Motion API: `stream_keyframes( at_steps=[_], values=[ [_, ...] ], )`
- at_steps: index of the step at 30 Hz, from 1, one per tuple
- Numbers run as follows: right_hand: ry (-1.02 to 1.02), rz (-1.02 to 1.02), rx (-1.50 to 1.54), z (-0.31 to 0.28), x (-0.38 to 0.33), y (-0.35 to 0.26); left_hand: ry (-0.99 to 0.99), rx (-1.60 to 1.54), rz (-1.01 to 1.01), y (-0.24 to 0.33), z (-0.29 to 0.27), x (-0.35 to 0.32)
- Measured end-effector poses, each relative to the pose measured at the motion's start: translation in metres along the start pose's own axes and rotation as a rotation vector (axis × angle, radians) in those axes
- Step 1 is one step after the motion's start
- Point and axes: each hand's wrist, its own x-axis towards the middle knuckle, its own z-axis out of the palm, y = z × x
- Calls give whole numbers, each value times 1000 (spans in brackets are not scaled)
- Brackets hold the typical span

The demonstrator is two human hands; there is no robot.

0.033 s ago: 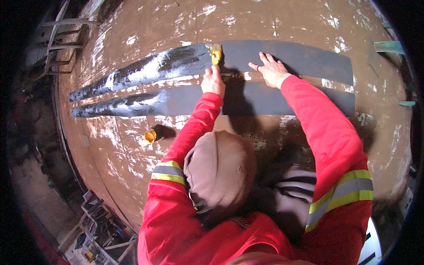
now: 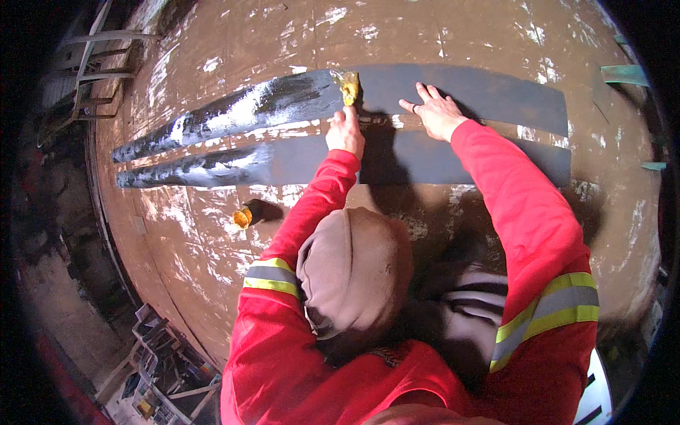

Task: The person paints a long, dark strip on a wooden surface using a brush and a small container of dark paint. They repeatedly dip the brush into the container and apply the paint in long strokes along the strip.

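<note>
My left hand [image 2: 346, 132] is closed on a paintbrush [image 2: 350, 93] with a yellow-smeared body, its bristles on the far dark grey strip [image 2: 496, 95]. Left of the brush, that strip has a glossy, wet-looking coat with white streaks; to the right it looks matt. My right hand [image 2: 438, 115] lies on the same strip with fingers spread, a ring on one of them. Nearer to me runs a second dark grey strip [image 2: 439, 159], glossy only over its left part. My left forearm passes over it.
A small cup [image 2: 243, 217], yellow-orange inside, is on the brown, white-streaked work surface [image 2: 188, 248] left of my left forearm. Metal frames [image 2: 95, 74] stand past the left edge, with a cluttered rack [image 2: 159, 365] at lower left. A green piece [image 2: 623, 76] juts in at right.
My left hand and the brush have shifted slightly to the right along the far strip. My right hand stays in place.
</note>
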Motion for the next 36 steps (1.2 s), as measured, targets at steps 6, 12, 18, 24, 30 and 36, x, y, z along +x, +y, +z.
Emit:
stream_keyframes(
  at_steps=[6,12,18,24,30,36],
  values=[
    [9,-1,41,-3,-2,4,-141,-63,87,29,-28,-7],
    [40,-30,55,-6,-1,1,-54,-236,-84,-63,-46,57],
    [29,-17,49,-2,-3,7,-126,348,-177,-78,-131,88],
    [99,-23,69,9,2,11,-259,182,63,-6,-98,116],
    [96,-33,67,16,2,15,-401,275,-26,-9,-115,143],
    [95,-41,109,9,0,13,-440,628,-165,-43,-158,157]
  ],
)
